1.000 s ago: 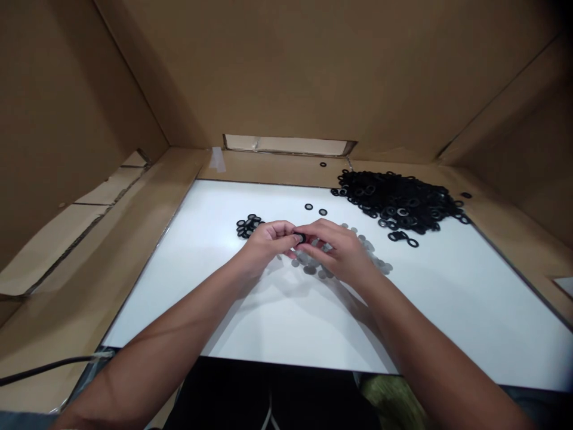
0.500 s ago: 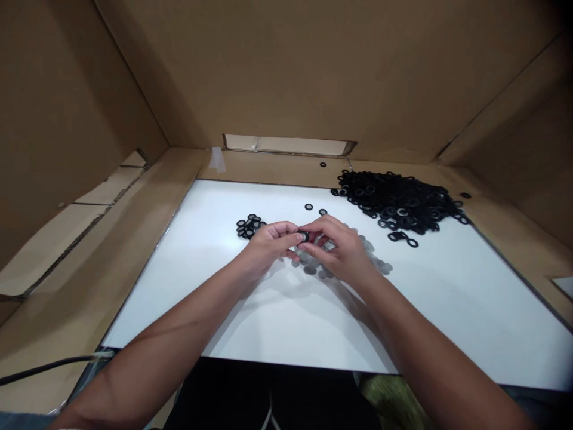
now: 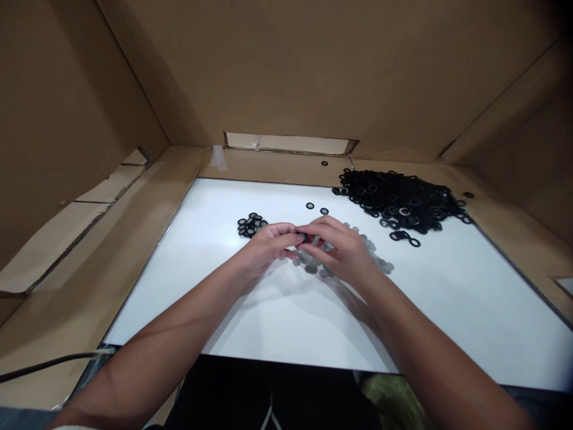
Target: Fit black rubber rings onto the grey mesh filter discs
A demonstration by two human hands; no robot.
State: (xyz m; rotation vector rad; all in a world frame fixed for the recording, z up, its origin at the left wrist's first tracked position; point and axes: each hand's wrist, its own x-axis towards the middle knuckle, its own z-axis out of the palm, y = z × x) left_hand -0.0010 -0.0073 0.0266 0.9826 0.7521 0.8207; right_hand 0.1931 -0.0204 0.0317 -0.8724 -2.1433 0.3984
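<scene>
Between my two hands, over the middle of the white board, is a small black ring [image 3: 305, 237]. My left hand [image 3: 271, 246] pinches it with thumb and index finger. Fingers of my right hand [image 3: 344, 248] close on its other side and partly cover it. Below and behind my right hand lies a scatter of translucent grey discs [image 3: 311, 269], some hidden by the hand. Just beyond my left hand is a small heap of black rings with grey centres [image 3: 251, 225]. Two similar rings [image 3: 310, 205] lie apart, farther back.
A large heap of black rings [image 3: 403, 200] covers the back right corner of the white board [image 3: 286, 322] and spills onto the cardboard. Single rings [image 3: 324, 163] lie on the cardboard ledge. Tall cardboard walls [image 3: 286, 71] surround the board. A black cable [image 3: 54, 360] runs in at lower left.
The ring in my fingers has tilted, and its grey centre shows less than before. Both hands stay in nearly the same place; the view has shifted slightly.
</scene>
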